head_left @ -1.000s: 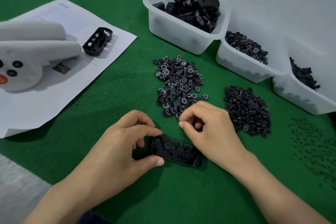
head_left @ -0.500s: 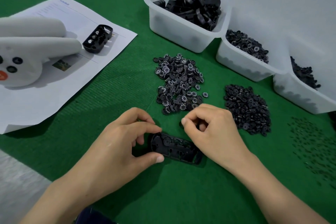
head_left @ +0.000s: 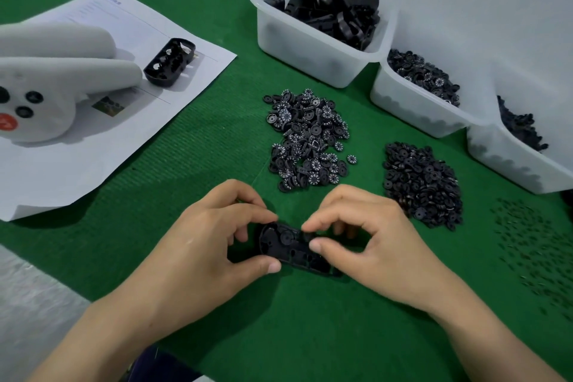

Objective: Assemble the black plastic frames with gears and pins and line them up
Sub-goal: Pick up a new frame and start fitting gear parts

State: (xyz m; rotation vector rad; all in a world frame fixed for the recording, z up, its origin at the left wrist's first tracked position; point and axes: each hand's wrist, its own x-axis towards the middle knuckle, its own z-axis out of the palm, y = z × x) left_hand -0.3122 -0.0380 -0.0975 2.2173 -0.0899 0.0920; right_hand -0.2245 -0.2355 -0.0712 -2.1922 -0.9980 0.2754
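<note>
- The left hand is at the lower middle of the frame. Its thumb and fingers are curled round the left end of the black frame and grip it.
- The black frame lies flat on the green desk, between the two hands.
- The right hand is curled too. Its thumb and first finger pinch the middle of the black frame. It is too blurry to tell if a small part is between them.
- Just above the hands is a pile of gears with white numbers.
- To the right of it is a pile of plain black gears.
- Tiny pins are spread out at the right edge.
- Three white bins sit in a row at the upper right: the first bin holds black frames, the second bin holds gears, and the third bin holds dark parts.
- At the upper left a paper sheet lies on the desk. On it rest another frame and a grey soft thing with dark dots.
</note>
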